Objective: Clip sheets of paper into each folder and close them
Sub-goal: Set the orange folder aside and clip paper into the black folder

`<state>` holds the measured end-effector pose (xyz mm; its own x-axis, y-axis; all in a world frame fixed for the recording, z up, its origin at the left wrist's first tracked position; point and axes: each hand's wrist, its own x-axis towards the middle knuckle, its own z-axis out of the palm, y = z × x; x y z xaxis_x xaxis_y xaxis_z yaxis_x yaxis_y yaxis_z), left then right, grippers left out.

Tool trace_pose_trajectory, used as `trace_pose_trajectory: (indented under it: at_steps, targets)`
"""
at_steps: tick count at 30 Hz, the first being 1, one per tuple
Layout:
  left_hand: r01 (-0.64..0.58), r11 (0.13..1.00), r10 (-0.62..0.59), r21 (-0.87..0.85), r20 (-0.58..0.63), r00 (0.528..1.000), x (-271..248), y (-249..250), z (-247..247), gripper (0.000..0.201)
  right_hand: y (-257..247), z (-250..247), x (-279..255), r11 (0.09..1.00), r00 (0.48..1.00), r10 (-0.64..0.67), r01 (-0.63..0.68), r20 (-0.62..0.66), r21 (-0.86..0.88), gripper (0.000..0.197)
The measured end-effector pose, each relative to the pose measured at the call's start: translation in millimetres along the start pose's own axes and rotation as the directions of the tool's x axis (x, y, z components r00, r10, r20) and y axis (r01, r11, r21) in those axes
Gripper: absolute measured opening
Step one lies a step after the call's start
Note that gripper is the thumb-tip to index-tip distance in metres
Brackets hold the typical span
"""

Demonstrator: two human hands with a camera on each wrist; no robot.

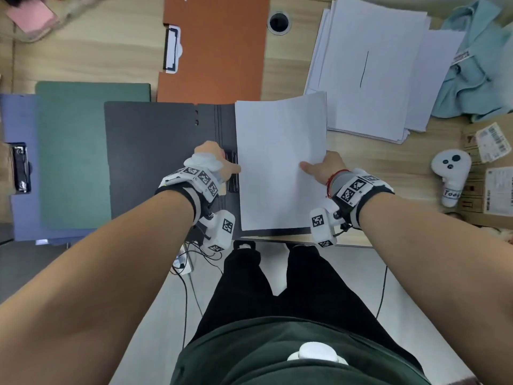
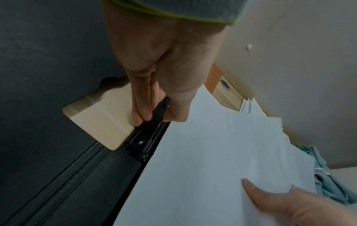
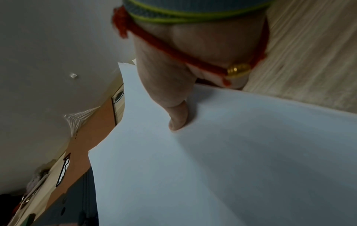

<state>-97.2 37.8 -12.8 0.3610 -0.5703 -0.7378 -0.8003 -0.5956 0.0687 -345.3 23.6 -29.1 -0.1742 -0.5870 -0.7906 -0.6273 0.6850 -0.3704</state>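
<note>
Folder: open dark grey plastic folder (image 1: 155, 151) lies flat on the light wood desk (image 1: 83, 56), spine running away from the person, near edge at the desk's front.
Clip: black metal spring clip (image 2: 146, 140) sits along the spine, just left of the paper's edge.
Left hand: left hand (image 1: 213, 162) is on the clip; in the left wrist view the fingers (image 2: 142, 107) and thumb pinch the clip's lever between them.
Sheets: small stack of white paper sheets (image 1: 280, 162) lies over the folder's right half, left edge beside the clip, right edge lifted and bowed.
Right hand: right hand (image 1: 324, 166) grips the stack's right edge, thumb (image 3: 177, 116) pressed on top, other fingers hidden under the paper.
Other folders: orange folder with a white clip (image 1: 213, 45) lies beyond the grey one; green folder (image 1: 75, 151) lies to the left, overlapping a blue-violet folder with a black clip (image 1: 19, 168).
Paper supply: larger loose pile of white paper (image 1: 372, 68) lies far right on the desk, well apart from the held sheets.
Surroundings: pale blue-green cloth (image 1: 477, 65) is bunched at the right edge; white handheld controller (image 1: 451, 173) lies beside a cardboard box (image 1: 488, 173).
</note>
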Motion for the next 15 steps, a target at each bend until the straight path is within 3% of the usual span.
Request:
trace_pose_trajectory:
  at_steps: [3,6,9,12,15]
  targets:
    - [-0.019,0.980,0.039,-0.196,0.098,0.994,9,-16,-1,0.023,-1,-3,-1,1.000,1.000,-0.001,0.001,0.026,-0.003,0.049]
    - [-0.009,0.928,0.086,-0.372,0.190,0.978,24,-32,6,0.037,-3,-2,-2,1.000,0.998,-0.020,0.020,0.058,0.001,0.054]
    - [0.004,0.845,0.116,-0.535,0.191,0.975,21,-35,4,0.027,-6,2,-5,1.000,0.997,-0.023,0.023,0.071,-0.004,0.057]
    - [0.025,0.794,0.132,-0.608,0.213,0.968,14,-34,-1,0.020,-7,7,-7,0.999,0.999,-0.013,0.014,0.038,-0.039,0.070]
    - [0.036,0.784,0.127,-0.620,0.217,0.968,16,-36,1,0.025,-9,12,-12,0.999,1.000,-0.007,0.008,0.009,-0.040,0.070]
